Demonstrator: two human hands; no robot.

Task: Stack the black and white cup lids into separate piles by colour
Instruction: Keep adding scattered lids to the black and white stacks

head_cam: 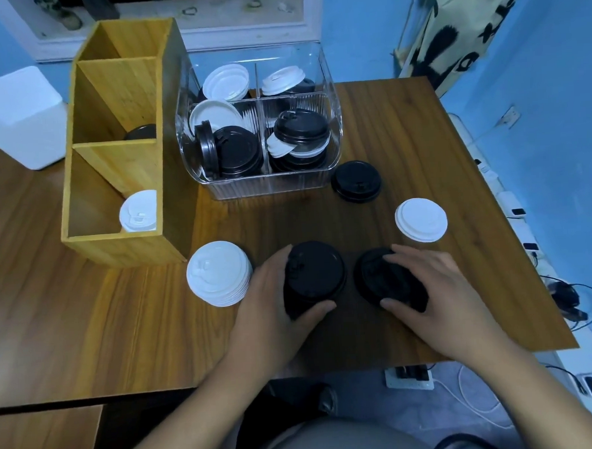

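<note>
Two hands hold black piles beside a clear bin [268,188] and a wooden box [117,244].
The left hand [274,301] curls round a black stack [314,275]; the right hand [431,286] pinches a tilted black pile [383,278] just beside it. A white stack [218,273] stands to their left. The clear bin's four sections hold mixed lids [239,151], black and white. The wooden box has a white lid [138,212] in its near section and a black lid [140,132] in the middle.

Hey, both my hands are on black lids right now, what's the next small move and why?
Probably set the black lids held by the right hand onto the black stack that the left hand grips. Both are black and side by side, while the white stack stands apart to the left, so merging them keeps colours separate.
</note>
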